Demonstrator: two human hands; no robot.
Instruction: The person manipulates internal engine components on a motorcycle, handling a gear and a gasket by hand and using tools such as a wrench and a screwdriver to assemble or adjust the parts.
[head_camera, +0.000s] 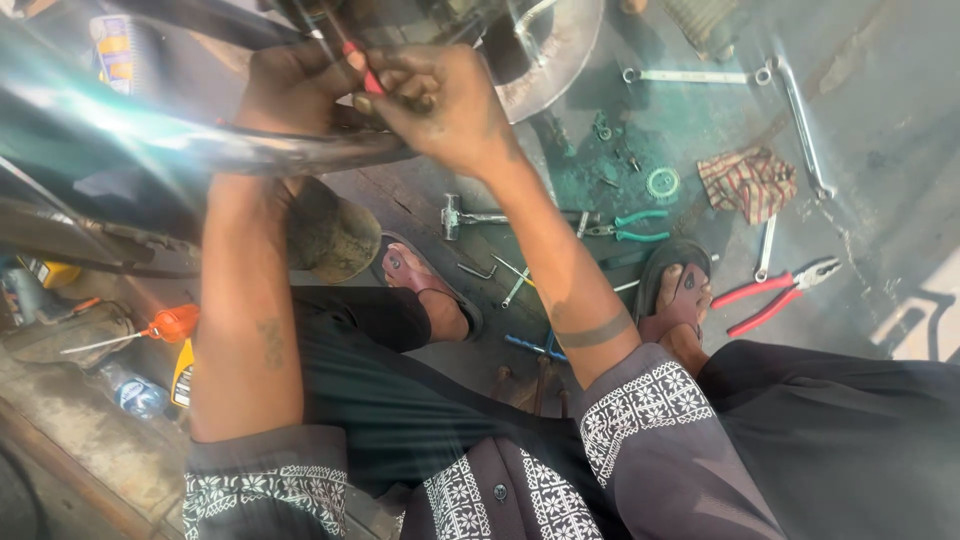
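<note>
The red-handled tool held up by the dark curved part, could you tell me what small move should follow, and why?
Probably a small steady turn of the red-handled tool: both the right hand and left hand pinch it against the dark curved part, tip hidden.

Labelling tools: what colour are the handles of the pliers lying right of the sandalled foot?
Red, on the steel-jawed pliers; clearest in the head view.

Thin red-handled tool (368, 72) — upright (tip hidden) — above a dark curved bar (300, 150).

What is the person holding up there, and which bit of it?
Both hands, left hand and right hand, pinch a small red-handled tool by its red handle, right against the dark curved metal part. Its tip is hidden.
</note>
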